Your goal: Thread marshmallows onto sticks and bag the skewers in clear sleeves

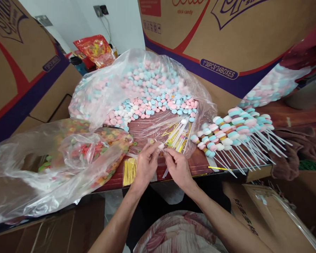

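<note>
At the table's front edge my two hands meet with fingertips pinched together. My left hand [148,161] is closed on a small white marshmallow [161,146]. My right hand [179,168] is closed beside it, its fingertips against something thin that they mostly hide. Just beyond lie white sticks and yellow twist ties [177,138]. A bundle of gold twist ties [129,171] sits by my left wrist. To the right is a pile of finished-looking marshmallow skewers [234,128], pink, blue and white, on white sticks.
A large clear bag [147,75] spills pink, blue and white marshmallows. At left is a clear bag [76,154] with coloured gummy rings. Tall cardboard boxes [184,38] stand behind and at left. A brown cloth [295,149] lies at right.
</note>
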`<state>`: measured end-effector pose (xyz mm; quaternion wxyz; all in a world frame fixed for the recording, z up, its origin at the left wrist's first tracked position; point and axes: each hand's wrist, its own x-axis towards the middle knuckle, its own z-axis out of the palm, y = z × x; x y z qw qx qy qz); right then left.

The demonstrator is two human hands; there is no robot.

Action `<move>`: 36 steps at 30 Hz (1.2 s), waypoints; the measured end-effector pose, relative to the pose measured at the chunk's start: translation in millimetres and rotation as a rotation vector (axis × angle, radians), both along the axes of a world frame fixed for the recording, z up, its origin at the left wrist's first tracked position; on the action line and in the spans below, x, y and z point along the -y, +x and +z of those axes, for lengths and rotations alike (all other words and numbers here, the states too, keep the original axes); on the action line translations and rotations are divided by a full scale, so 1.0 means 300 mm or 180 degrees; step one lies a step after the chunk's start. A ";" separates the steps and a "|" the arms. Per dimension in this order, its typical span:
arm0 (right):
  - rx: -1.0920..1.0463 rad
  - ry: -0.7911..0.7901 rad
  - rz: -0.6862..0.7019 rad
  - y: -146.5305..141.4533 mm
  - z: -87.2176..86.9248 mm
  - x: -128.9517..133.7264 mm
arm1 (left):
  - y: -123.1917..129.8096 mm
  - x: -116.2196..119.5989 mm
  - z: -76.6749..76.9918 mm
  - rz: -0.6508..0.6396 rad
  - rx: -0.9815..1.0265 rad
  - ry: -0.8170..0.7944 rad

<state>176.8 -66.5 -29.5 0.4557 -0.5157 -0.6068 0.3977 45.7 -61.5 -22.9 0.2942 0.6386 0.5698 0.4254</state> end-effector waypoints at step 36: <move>0.0716 0.0322 -0.0612 0.167 -0.048 0.003 | 0.056 -0.184 0.007 -0.1054 -0.2144 0.0141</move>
